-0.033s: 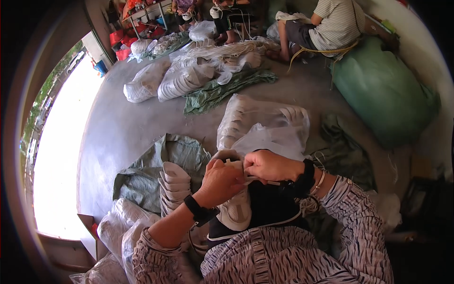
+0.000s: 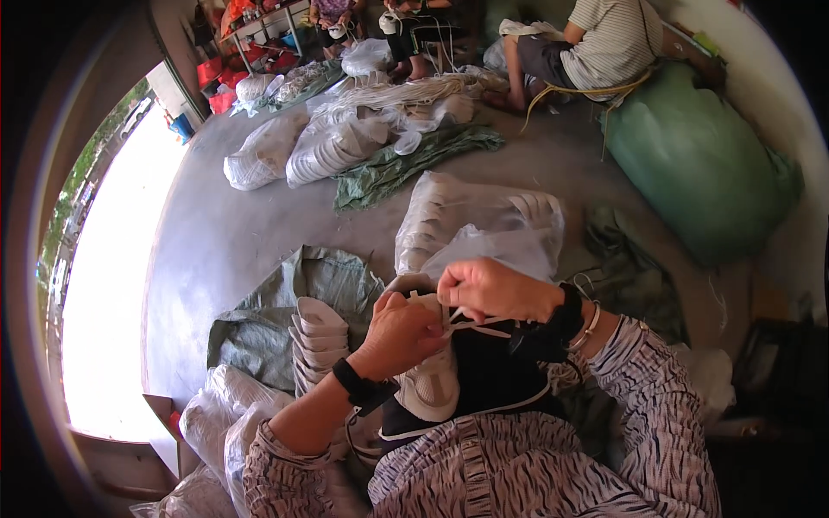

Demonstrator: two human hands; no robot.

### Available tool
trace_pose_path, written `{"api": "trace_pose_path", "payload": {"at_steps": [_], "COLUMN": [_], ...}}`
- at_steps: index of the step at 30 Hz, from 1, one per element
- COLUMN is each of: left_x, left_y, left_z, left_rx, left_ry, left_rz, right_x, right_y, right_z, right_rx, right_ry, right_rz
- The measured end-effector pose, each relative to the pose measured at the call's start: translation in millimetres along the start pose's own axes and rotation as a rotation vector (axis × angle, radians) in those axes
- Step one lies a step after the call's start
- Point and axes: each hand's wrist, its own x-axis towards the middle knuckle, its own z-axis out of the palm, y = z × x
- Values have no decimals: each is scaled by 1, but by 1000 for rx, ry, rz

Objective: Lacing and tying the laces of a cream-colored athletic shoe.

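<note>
On my lap lies a white and beige sneaker (image 2: 429, 390), toe toward me, with its tongue and collar at the far end. My left hand (image 2: 399, 335) is closed around the middle of the shoe at the eyelets, hiding most of the lacing. Just right of the opening, my right hand (image 2: 499, 292) pinches a white shoelace (image 2: 485, 328). One stretch of lace runs from its fingertips down to the shoe, and a loose length trails right below that hand. Dark cloth (image 2: 492, 371) lies beneath the shoe.
Left of my arm stands a nested stack of white shoe uppers (image 2: 319, 341) beside a green woven sack (image 2: 276, 302). Ahead lies a clear bag of shoe pieces (image 2: 479, 226). Filled bags (image 2: 233, 414) sit lower left, and a bulging green sack (image 2: 699, 164) far right. Several people (image 2: 604, 52) sit at the back.
My right hand has lifted slightly up and away from the shoe, drawing the shoelace with it. My left hand stays on the shoe.
</note>
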Motion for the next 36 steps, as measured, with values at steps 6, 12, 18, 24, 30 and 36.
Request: {"api": "trace_pose_path", "payload": {"at_steps": [6,12,18,24,30,36], "left_x": [6,-2,-31,-43,-43,-49], "left_y": [3,-20,-38,-40,-34,-37], "left_z": [-2,-10,-45,-28,-17,-15], "left_rx": [-55,-129,-18,-63,-93,-125], "left_ry": [-21,298,12,127,215,253], "left_rz": [-41,31,114,77,-16,4], "right_x": [-67,-137,-81,8,57,63], "right_y": [-102,-110,-26,13,31,37], "right_z": [-61,-87,-87,15,60,45], "right_rx": [840,548,-957,-607,-873,-674], "right_ry": [-101,128,771,226,188,325], "right_rz": [-691,-987,-211,-429,-570,-471]}}
